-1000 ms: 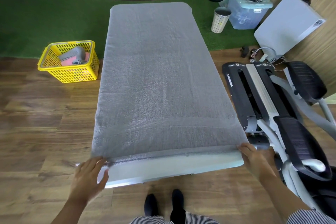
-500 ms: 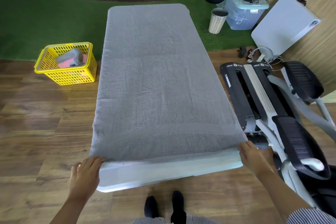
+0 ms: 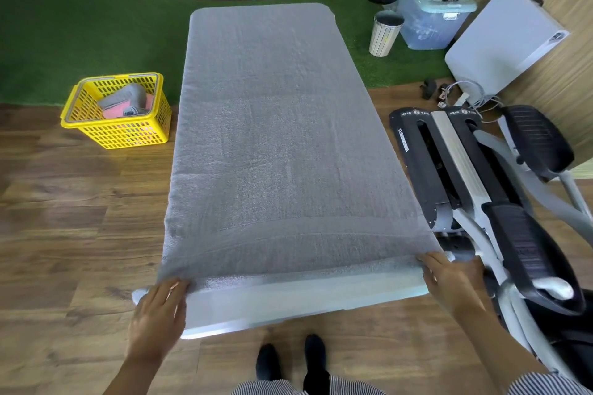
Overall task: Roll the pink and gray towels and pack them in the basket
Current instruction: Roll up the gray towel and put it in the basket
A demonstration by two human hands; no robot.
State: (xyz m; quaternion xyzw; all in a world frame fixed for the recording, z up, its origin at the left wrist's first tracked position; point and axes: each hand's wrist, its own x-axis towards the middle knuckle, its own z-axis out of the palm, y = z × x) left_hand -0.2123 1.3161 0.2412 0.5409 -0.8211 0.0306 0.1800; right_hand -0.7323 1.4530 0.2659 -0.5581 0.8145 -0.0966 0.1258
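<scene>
The yellow basket [image 3: 120, 115] stands on the floor left of the table [image 3: 288, 301] and contains rolled pink and gray towels [image 3: 126, 102]. The gray towel [image 3: 276, 138] lies flat, covering the table. The left hand [image 3: 157, 311] and right hand [image 3: 452, 279] each pinch a near corner of it, fingers together.

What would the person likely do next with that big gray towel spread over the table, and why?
Probably turn the near edge over and start rolling it away. The large gray terry towel lies flat along the white rectangular table, and the left hand and right hand each hold a near corner. The yellow plastic slotted basket on the floor already contains rolled towels.
</scene>
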